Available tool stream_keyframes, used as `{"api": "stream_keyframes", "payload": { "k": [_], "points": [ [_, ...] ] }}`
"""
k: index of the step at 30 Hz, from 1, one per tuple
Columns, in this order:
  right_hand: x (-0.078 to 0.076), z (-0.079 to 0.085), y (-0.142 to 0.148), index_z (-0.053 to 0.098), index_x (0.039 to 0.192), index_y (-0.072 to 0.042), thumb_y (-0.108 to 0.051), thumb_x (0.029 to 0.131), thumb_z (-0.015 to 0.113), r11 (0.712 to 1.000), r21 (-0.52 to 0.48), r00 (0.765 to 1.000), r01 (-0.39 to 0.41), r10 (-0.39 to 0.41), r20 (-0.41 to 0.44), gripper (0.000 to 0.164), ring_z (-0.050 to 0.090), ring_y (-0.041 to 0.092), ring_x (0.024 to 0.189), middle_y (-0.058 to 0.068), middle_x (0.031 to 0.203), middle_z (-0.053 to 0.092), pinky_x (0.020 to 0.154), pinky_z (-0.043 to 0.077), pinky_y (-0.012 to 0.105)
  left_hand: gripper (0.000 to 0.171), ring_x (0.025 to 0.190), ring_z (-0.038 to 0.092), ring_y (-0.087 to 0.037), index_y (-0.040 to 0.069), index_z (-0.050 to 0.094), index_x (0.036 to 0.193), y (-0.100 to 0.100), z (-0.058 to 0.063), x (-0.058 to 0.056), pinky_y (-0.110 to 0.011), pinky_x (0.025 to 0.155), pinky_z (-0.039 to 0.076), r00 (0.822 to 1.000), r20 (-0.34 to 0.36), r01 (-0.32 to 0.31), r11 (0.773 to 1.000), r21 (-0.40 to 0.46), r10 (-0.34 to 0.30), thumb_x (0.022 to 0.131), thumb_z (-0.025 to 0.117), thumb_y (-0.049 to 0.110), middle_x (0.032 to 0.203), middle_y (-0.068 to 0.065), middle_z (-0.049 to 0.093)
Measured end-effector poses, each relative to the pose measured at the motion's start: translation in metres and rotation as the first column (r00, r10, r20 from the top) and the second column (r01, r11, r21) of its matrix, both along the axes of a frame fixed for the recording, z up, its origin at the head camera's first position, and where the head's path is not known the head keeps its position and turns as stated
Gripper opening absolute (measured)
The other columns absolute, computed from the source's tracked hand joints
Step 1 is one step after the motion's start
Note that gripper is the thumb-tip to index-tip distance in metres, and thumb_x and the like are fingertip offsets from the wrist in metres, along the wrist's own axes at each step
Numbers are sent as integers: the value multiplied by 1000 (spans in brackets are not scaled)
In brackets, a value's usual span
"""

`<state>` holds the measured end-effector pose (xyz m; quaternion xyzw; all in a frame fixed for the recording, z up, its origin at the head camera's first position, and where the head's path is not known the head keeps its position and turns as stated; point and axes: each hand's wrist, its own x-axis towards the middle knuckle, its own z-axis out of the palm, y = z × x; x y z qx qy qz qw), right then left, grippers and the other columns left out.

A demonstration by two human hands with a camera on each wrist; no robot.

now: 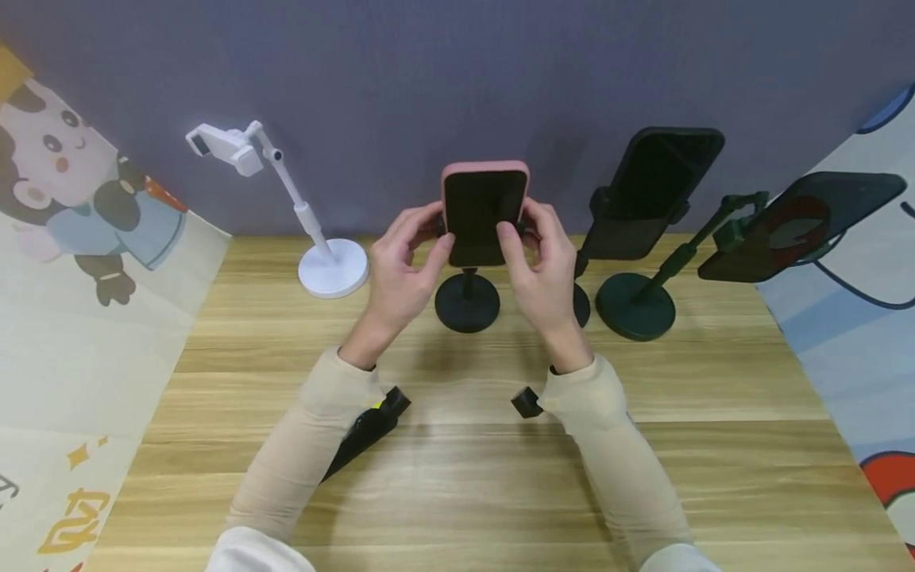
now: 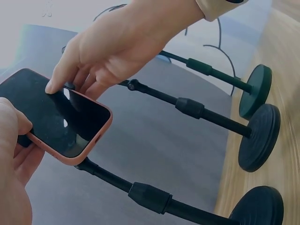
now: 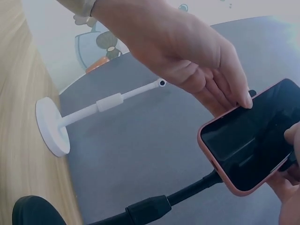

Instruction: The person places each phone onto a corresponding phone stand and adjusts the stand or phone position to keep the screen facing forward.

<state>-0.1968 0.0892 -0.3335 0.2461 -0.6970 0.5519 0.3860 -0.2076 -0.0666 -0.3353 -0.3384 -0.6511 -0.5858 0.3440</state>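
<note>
A smartphone (image 1: 477, 206) in a pink case, its screen dark, sits upright at the head of a black phone stand (image 1: 468, 305). My left hand (image 1: 403, 266) grips its left edge, thumb at the front and fingers curled behind. On the opposite edge my right hand (image 1: 542, 270) holds it the same way, the thumb lying over the screen. In the left wrist view the stand's black pole (image 2: 150, 197) runs up behind the phone's lower end. Black clamp parts (image 3: 289, 161) show at the phone's side in the right wrist view. The phone's back is hidden.
A white phone stand (image 1: 333, 268) without a phone stands at the left. To the right are a black stand with a dark phone (image 1: 646, 191) and a green stand (image 1: 636, 307) bearing another phone (image 1: 801, 226). A grey panel (image 1: 400, 95) rises behind the wooden table (image 1: 457, 492).
</note>
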Motion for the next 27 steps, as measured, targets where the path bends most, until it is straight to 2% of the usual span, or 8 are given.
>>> {"api": "stream_keyframes", "payload": {
  "k": [7,11,17,22,27],
  "points": [
    [5,5,-5,57,106,18,8,86,59,997,-6,997,73,-73,-12,23,59,24,87,27,92,58,75,54,25,27,85,61,-30,-24,57,104,6,0,0,-34,77,55,999,-1,-38,998,50,39,78,59,-18,93,-32,60],
    [0,-3,-5,57,107,16,4,87,60,996,-5,995,94,-94,-28,24,60,22,87,25,94,59,74,55,30,27,84,61,-30,-24,58,103,9,-2,1,-34,76,55,998,-14,-66,995,77,67,77,60,-19,92,-32,60],
    [-11,-18,-4,61,111,7,-13,91,60,989,-5,989,147,-147,-1,29,60,15,90,16,96,60,75,55,30,26,83,61,-30,-24,58,103,13,-3,1,-33,75,55,992,-47,-112,988,107,117,77,59,-19,92,-33,60],
    [-11,-21,-3,60,114,6,-17,92,59,987,9,987,162,-162,6,32,60,14,91,16,98,60,76,55,31,27,85,61,-29,-24,57,105,12,-4,2,-35,76,55,995,-31,-96,990,102,100,78,59,-19,93,-32,59],
    [-3,-12,-4,57,116,10,-5,91,58,993,28,993,116,-117,31,29,58,19,93,20,101,59,77,54,35,29,90,60,-28,-23,56,109,10,-4,2,-36,80,54,998,1,-69,996,64,69,81,58,-17,97,-32,58]
  ]
}}
